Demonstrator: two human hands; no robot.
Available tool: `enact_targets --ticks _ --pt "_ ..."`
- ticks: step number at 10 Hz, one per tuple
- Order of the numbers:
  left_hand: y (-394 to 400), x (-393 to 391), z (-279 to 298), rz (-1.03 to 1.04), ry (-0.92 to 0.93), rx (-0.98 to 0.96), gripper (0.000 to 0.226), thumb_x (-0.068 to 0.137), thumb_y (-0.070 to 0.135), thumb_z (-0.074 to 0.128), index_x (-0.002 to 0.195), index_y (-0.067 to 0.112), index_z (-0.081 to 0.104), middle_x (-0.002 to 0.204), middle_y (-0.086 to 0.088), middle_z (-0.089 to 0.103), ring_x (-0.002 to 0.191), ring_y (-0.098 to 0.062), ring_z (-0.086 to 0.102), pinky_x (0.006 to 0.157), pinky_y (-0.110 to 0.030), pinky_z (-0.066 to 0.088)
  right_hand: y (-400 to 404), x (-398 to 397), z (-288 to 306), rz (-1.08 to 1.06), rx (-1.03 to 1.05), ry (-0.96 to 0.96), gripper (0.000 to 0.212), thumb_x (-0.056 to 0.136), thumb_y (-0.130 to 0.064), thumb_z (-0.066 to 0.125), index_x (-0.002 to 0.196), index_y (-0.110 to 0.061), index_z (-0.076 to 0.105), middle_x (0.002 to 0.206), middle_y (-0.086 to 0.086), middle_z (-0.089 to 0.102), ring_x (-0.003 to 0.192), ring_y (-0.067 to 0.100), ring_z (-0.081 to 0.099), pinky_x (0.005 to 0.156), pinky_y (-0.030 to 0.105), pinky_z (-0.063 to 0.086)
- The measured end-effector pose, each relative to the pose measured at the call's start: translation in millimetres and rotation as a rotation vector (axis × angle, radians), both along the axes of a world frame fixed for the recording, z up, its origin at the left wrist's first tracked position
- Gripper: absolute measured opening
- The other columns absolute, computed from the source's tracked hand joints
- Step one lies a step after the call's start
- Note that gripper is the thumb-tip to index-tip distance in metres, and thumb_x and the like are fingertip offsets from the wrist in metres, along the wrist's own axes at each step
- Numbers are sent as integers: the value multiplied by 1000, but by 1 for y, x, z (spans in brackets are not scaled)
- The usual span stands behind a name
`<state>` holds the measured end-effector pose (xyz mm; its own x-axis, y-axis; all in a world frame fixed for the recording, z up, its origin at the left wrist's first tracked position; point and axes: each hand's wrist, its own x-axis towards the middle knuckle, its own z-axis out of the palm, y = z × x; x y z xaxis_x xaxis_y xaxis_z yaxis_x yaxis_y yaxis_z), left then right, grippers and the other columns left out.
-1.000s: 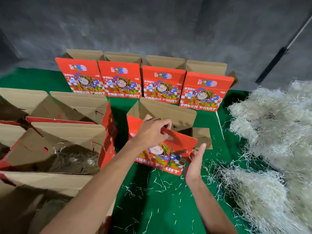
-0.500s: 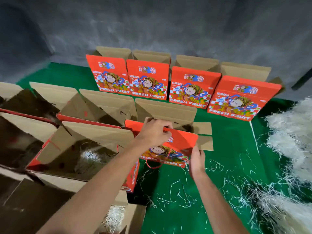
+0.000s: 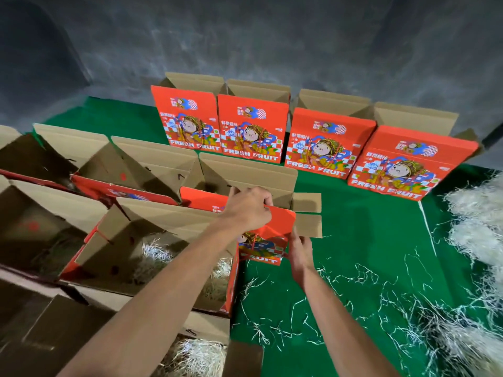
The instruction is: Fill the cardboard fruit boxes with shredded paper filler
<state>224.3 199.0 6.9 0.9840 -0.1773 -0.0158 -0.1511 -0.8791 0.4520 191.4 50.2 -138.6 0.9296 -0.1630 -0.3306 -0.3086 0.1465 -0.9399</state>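
A person's left hand (image 3: 249, 206) grips the top front edge of an open red fruit box (image 3: 268, 235) on a green cloth (image 3: 367, 240), fingers curled over the rim, while the right hand (image 3: 298, 250) presses flat against the box's right front corner; its fingers show no closed grasp. The box stands beside other open boxes at left, two of which hold shredded paper (image 3: 155, 253). Four upright boxes (image 3: 329, 142) marked "FRESH FRUIT" line the far edge, against a grey wall (image 3: 245, 36). A loose paper pile (image 3: 479, 221) lies at right, well apart from the held box, with stray strands (image 3: 353, 284) scattered across the cloth.
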Motion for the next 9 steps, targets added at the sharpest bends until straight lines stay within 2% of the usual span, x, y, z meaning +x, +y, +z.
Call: enact_targets --ticks 1,2,3,4,5,6,7,8,9 --pt "8 0 2 12 45 2 13 86 18 62 90 27 70 87 12 65 91 -13 55 111 -38 21 19 -1 9 72 38 5 43 94 -60 52 119 -26 58 101 -6 77 96 15 74 96 52 53" --pt "15 0 2 16 48 6 11 88 22 60 91 26 70 95 9 64 93 -15 52 107 -39 26 33 0 17 166 21 9 60 93 -76 33 120 -37 68 111 -5 75 104 10 71 101 50 51" --pt "25 -3 2 -8 7 115 17 93 27 50 91 25 67 99 3 70 94 -19 60 107 -42 30 50 3 21 288 -11 -16 58 98 -72 13 97 -61 71 101 -20 75 100 -3 69 107 47 45" --pt "38 -6 -3 7 -22 188 25 95 31 41 89 26 65 99 -2 71 98 -22 63 102 -42 33 65 5 24 321 -52 19 59 99 -70 16 88 -60 73 105 -13 72 109 10 64 111 53 41" --pt "47 -7 -5 11 -21 205 30 95 37 35 86 27 62 101 -4 71 100 -23 62 100 -42 33 72 4 30 352 -94 65 56 98 -70 29 82 -48 78 118 1 69 117 20 59 112 58 38" --pt "50 -9 -5 14 -18 238 40 95 43 28 85 24 62 100 -6 71 97 -22 63 99 -42 35 70 0 38 316 -125 132 59 91 -74 43 85 -27 77 121 13 69 117 30 62 110 56 41" --pt "49 -14 -4 11 -25 276 51 92 47 21 88 21 65 98 -8 71 91 -22 62 96 -41 37 63 -8 59 277 -158 179 53 93 -61 56 111 -13 70 117 11 70 110 32 66 101 51 51" --pt "50 -15 -2 14 -27 285 58 91 53 18 97 21 67 102 -8 71 89 -21 58 100 -43 36 45 -19 81 235 -197 129 36 102 -41 55 120 -12 65 113 7 71 106 32 69 97 48 55" --pt "54 -28 0 51 27 293 55 92 65 25 97 27 64 101 1 69 94 -18 60 107 -48 33 21 -47 103 173 -205 80 17 104 -29 53 105 -23 69 109 0 74 101 24 71 86 36 56"
